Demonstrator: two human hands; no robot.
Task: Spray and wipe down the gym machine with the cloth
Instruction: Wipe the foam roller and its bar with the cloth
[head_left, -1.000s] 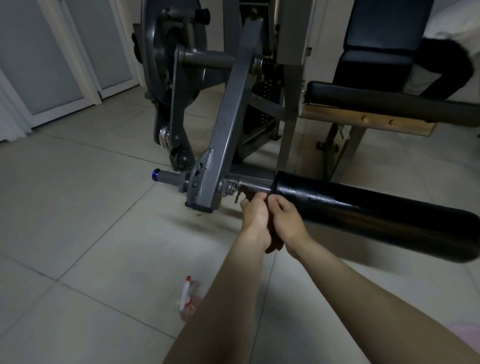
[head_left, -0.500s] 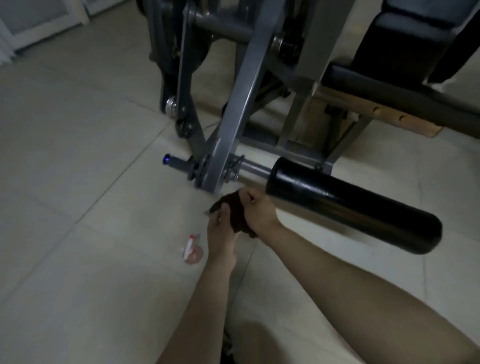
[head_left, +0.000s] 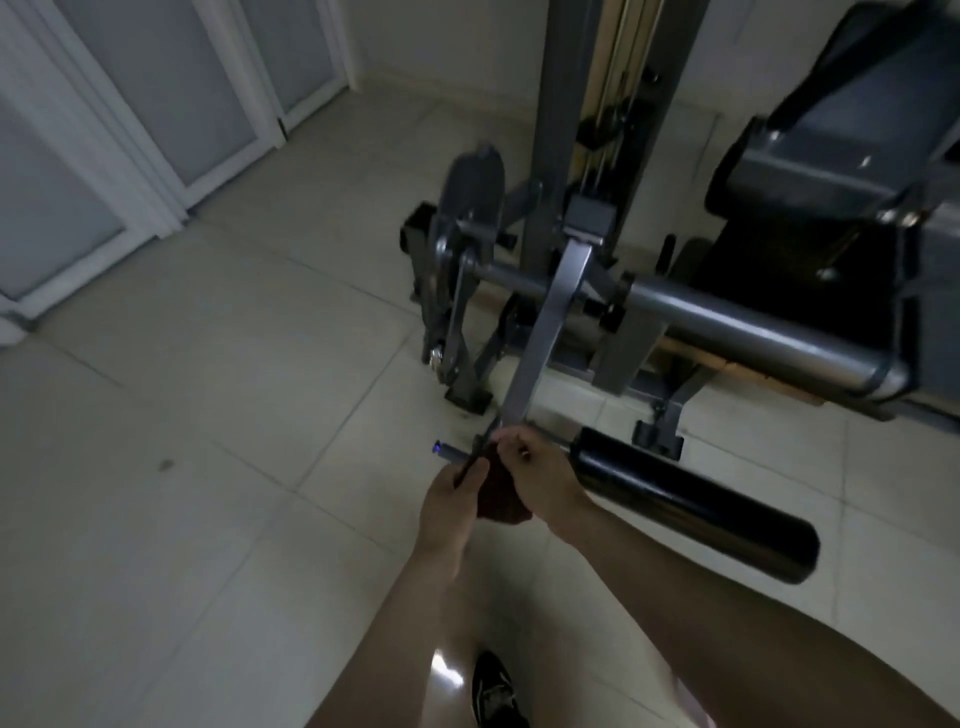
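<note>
The grey gym machine (head_left: 550, 312) stands ahead, its swing arm hanging down to a black foam roller (head_left: 691, 499). A dark brown cloth (head_left: 498, 496) is bunched between both hands at the foot of the swing arm. My left hand (head_left: 449, 501) grips the cloth from the left. Over the top of the cloth my right hand (head_left: 540, 478) holds it against the bar joint beside the roller. A short bar stub with a blue tip (head_left: 440, 447) sticks out left of the hands. No spray bottle shows.
Pale floor tiles (head_left: 208, 467) spread to the left. White-framed glass doors (head_left: 156, 104) line the back left wall. A black padded seat (head_left: 831, 156) sits at the right above a long grey roller bar (head_left: 753, 322). A black shoe (head_left: 493, 691) shows at the bottom.
The view has risen and tilted, so the spray bottle on the floor has left the picture. Both hands have come together again on the cloth at the swing arm's foot.
</note>
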